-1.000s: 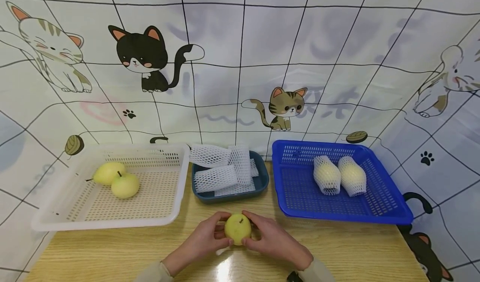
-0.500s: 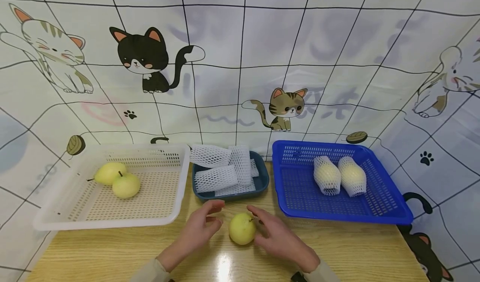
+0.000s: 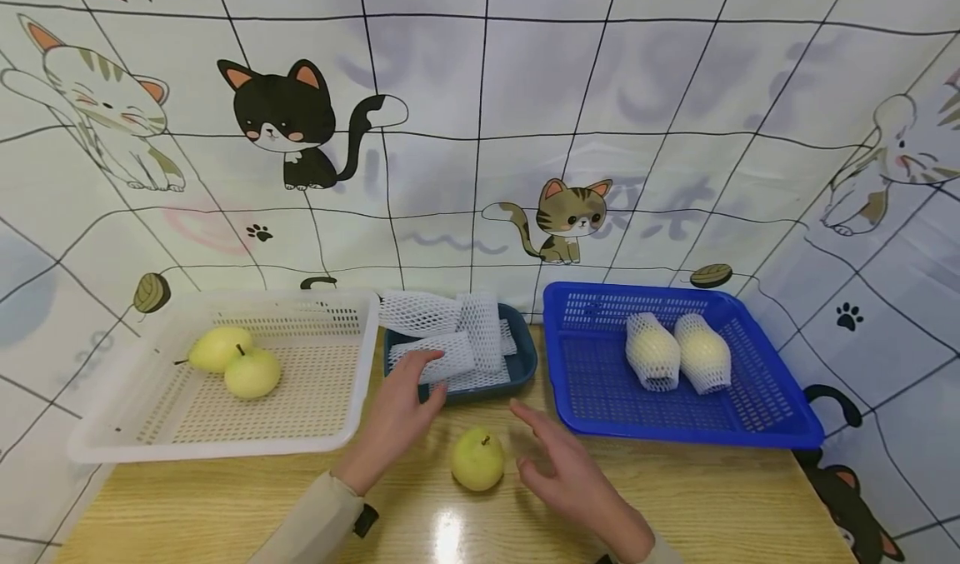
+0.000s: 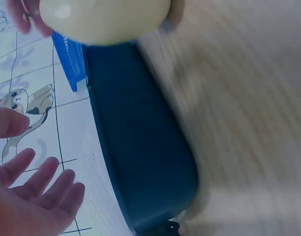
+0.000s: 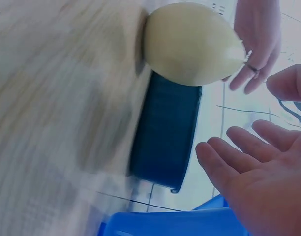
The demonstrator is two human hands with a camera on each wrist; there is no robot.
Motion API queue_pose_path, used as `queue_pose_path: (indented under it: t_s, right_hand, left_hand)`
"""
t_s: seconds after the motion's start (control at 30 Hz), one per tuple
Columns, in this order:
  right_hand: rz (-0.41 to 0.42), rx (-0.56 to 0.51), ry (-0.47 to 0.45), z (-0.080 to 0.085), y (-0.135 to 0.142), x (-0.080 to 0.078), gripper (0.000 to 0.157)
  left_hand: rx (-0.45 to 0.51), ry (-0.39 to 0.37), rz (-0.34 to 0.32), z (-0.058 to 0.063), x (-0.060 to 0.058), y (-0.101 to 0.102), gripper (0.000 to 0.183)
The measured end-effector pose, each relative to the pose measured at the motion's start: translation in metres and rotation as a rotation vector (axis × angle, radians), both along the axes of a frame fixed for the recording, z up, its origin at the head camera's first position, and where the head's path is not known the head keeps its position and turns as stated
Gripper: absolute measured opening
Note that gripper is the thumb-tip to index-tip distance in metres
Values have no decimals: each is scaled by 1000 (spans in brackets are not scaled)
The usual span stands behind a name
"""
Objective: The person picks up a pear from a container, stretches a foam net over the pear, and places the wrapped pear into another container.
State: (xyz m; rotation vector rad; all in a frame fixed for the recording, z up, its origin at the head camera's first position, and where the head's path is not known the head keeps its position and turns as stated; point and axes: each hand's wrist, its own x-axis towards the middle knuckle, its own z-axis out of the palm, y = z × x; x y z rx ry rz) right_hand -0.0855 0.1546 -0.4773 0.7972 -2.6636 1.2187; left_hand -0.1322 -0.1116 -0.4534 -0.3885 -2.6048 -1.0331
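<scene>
Has L hand spread at tray of net sleeves; poises spread R hand beside pear, btwn both. Can't read faint writing beyond hands.

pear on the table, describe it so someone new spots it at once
On the wooden table, find the teal tray between the two baskets. Just in front of it, between the left hand and right hand, sits a yellow-green pear. Unlike the two bare pears in the white basket and two netted fruits in the blue basket, it stands alone.
</scene>
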Motion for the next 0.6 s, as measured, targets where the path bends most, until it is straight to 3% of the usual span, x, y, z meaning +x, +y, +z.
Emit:
queue_pose_path:
  t_s: [0.17, 0.47, 0.6]
  right_hand:
    - [-5, -18, 24, 7, 1, 3, 73]
    - [5, -21, 64, 13, 3, 5, 74]
    - [-3, -28, 62, 12, 3, 5, 74]
  left_hand:
    - [-99, -40, 48, 2, -14, 3, 42]
    - [-266, 56, 87, -7, -35, 3, 43]
    - [-338, 54, 112, -12, -39, 3, 44]
